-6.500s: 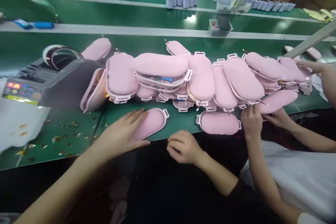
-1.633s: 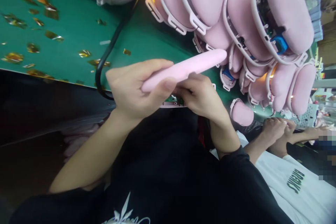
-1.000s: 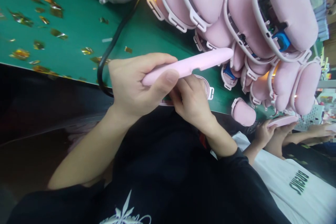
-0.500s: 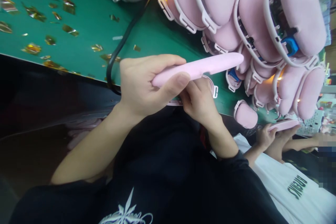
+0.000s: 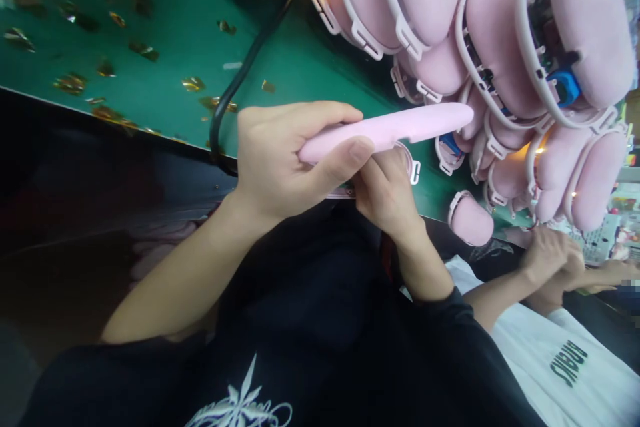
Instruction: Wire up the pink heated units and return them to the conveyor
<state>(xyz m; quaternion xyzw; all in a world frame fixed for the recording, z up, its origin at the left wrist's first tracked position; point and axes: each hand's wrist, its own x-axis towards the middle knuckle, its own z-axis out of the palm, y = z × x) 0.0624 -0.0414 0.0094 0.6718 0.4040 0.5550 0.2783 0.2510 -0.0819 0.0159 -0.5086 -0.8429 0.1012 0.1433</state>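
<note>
My left hand (image 5: 280, 153) is closed on a smooth pink shell panel (image 5: 390, 130), thumb on the near face and fingers behind. The panel is held edge-on, its rounded end pointing right, with a small notch in its lower edge. Below and behind it, my right hand (image 5: 387, 193) has its fingers curled down at a pink casing (image 5: 415, 172) with a slotted strap loop. The panel and the hand cover most of this casing. Whatever the right fingertips grip is hidden.
Stacked pink casings (image 5: 495, 67) with strap loops fill the table's right side; one small casing (image 5: 470, 219) sits near the edge. A black cable (image 5: 245, 70) crosses the green table (image 5: 165, 33), where scraps of amber film (image 5: 70, 83) lie. A co-worker's hands (image 5: 553, 257) are at right.
My hands keep the same hold; the view has shifted slightly. The co-worker's hands have come together over their pink part. A blurred skin-toned shape has appeared at the top left.
</note>
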